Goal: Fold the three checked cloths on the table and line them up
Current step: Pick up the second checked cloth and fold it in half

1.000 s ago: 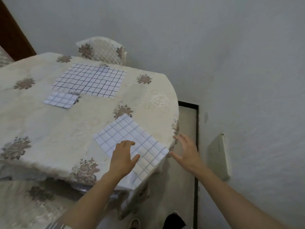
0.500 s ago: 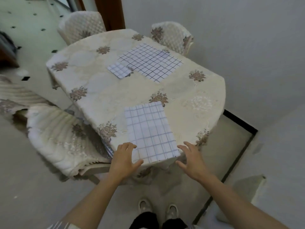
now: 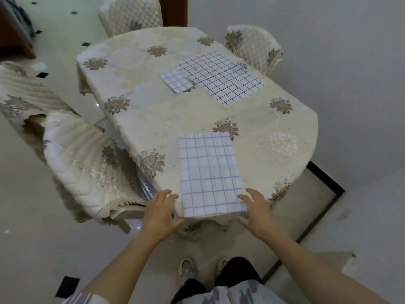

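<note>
Both hands spread wide, holding nothing, left hand [image 3: 161,212] and right hand [image 3: 256,212] flanking the half-folded cloth [image 3: 209,173] at lower centre of the table [image 3: 153,119]: pinch near corners, fold away, match edges.

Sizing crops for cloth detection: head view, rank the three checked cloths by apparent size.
1. Far cloth and near cloth: look about alike; nearness inflates the near one, so unranked.
2. Small cloth: clearly smallest.
</note>
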